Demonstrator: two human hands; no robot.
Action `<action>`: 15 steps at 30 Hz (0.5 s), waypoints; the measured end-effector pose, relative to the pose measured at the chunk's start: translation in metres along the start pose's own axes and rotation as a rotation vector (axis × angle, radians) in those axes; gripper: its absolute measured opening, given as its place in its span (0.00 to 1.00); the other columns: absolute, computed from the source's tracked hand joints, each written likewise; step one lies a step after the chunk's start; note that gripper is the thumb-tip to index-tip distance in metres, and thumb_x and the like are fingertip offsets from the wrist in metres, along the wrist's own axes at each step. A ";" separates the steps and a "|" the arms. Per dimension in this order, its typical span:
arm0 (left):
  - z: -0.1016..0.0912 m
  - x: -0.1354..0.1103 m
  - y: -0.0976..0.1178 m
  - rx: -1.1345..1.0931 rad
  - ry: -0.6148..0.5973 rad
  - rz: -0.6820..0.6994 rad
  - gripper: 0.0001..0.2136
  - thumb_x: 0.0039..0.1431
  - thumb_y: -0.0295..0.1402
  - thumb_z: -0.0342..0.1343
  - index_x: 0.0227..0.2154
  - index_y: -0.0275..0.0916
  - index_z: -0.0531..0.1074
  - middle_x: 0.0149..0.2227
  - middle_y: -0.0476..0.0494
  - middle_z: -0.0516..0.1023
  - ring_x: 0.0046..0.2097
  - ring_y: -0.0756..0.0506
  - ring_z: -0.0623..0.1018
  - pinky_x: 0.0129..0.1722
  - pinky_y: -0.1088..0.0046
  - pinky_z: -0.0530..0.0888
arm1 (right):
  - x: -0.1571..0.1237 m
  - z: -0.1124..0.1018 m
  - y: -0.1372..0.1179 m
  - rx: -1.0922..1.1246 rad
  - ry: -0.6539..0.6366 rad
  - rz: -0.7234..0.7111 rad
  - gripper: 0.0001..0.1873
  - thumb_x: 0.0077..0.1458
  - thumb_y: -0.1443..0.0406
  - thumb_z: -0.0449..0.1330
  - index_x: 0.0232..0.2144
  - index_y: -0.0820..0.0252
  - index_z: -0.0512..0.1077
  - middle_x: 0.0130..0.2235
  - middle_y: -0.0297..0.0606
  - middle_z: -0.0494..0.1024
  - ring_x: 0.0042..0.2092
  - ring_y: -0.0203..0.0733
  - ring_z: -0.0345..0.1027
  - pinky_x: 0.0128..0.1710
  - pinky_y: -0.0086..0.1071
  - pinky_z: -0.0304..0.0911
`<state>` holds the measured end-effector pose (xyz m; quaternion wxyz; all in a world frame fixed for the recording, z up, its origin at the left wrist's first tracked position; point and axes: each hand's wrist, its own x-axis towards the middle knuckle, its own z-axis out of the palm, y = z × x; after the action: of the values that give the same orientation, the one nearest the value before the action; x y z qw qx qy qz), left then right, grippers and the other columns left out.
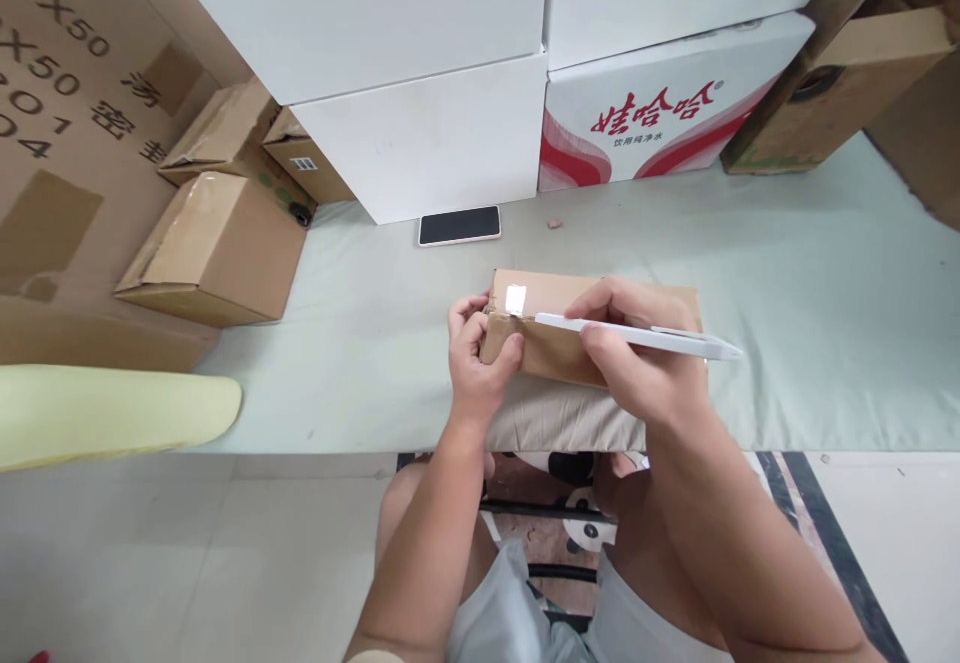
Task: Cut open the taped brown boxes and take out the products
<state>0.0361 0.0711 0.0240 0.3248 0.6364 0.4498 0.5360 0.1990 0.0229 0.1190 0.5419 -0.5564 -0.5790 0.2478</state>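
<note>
Left hand (480, 363) is gripping carton (559, 351), right hand (651, 375) pinching white tool (637, 335) at seam (523, 318); left end looking slit, rest seemingly uncut

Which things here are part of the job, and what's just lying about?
In use:
- small cardboard box, left hand gripping it
- white pen-like tool, in right hand

Lying about:
- phone
- red-printed white carton
- brown boxes at left
</note>
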 end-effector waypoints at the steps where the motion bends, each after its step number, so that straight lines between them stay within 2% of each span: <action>1: 0.000 0.000 0.000 0.000 0.000 0.001 0.22 0.57 0.55 0.60 0.24 0.41 0.67 0.45 0.40 0.70 0.54 0.38 0.74 0.54 0.58 0.75 | 0.000 0.000 0.001 0.005 0.013 -0.001 0.05 0.45 0.67 0.55 0.23 0.58 0.71 0.18 0.28 0.65 0.20 0.31 0.53 0.21 0.29 0.49; 6: -0.001 -0.001 0.000 0.015 0.000 -0.006 0.23 0.57 0.56 0.59 0.25 0.41 0.68 0.46 0.39 0.70 0.54 0.38 0.75 0.53 0.59 0.75 | -0.002 0.001 0.008 0.062 0.090 -0.006 0.05 0.44 0.68 0.54 0.21 0.57 0.69 0.16 0.27 0.62 0.20 0.31 0.51 0.21 0.29 0.48; 10: 0.000 0.000 0.000 0.019 0.009 -0.013 0.24 0.56 0.58 0.59 0.23 0.41 0.66 0.44 0.39 0.70 0.54 0.38 0.74 0.52 0.60 0.75 | -0.004 -0.004 0.011 0.158 0.162 -0.001 0.06 0.44 0.68 0.55 0.22 0.57 0.71 0.17 0.29 0.65 0.19 0.32 0.53 0.18 0.29 0.48; 11: 0.000 0.000 0.001 0.016 0.014 -0.015 0.25 0.56 0.58 0.60 0.22 0.41 0.65 0.43 0.39 0.70 0.54 0.38 0.74 0.51 0.60 0.75 | -0.005 -0.007 0.011 0.205 0.236 -0.022 0.07 0.43 0.67 0.54 0.22 0.57 0.72 0.18 0.29 0.67 0.19 0.33 0.55 0.18 0.29 0.48; 13: -0.001 0.000 0.001 0.007 0.021 -0.023 0.26 0.55 0.59 0.60 0.21 0.41 0.62 0.41 0.39 0.70 0.54 0.38 0.74 0.49 0.61 0.75 | -0.007 -0.018 0.013 0.310 0.467 -0.091 0.08 0.42 0.66 0.53 0.23 0.56 0.73 0.18 0.30 0.67 0.18 0.34 0.56 0.16 0.29 0.47; 15: -0.002 0.000 0.002 -0.005 0.016 -0.033 0.26 0.55 0.58 0.60 0.20 0.41 0.61 0.41 0.39 0.70 0.53 0.38 0.74 0.49 0.62 0.75 | -0.010 -0.034 0.017 0.393 0.702 -0.157 0.07 0.41 0.65 0.53 0.22 0.54 0.72 0.16 0.29 0.63 0.17 0.35 0.53 0.14 0.29 0.45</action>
<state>0.0347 0.0699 0.0263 0.3319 0.6238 0.4613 0.5367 0.2339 0.0073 0.1102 0.8198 -0.4473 -0.3414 0.1067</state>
